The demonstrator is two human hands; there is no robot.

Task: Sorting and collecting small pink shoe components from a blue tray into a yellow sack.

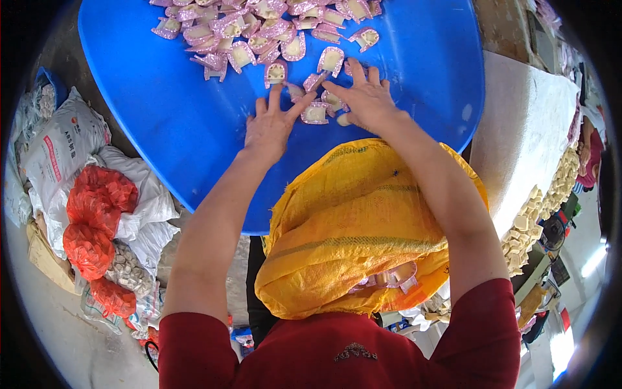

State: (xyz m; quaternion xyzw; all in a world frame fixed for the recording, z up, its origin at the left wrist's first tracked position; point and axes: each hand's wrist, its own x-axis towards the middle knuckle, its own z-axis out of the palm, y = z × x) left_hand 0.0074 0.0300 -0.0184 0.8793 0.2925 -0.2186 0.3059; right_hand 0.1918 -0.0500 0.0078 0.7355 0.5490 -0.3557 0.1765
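Pink glittery U-shaped pieces (315,113) with cream middles, like shoe heels, lie on the blue tray (194,129). My left hand (267,129) rests on the tray with fingers spread, its index finger reaching to a few of them. On their other side is my right hand (370,102), fingers apart and touching pieces; some are partly hidden under it. Neither hand grips anything that I can see. Between my forearms a yellow woven sack (356,220) stands with its mouth against the tray's near edge. More pink pieces (395,277) show at the sack's lower opening.
A larger heap of the pink pieces (259,26) covers the tray's far part. Stuffed white sacks (65,142) and red bags (97,207) stand at the left. To the right are a white board (518,123) and a pile of cream pieces (525,227).
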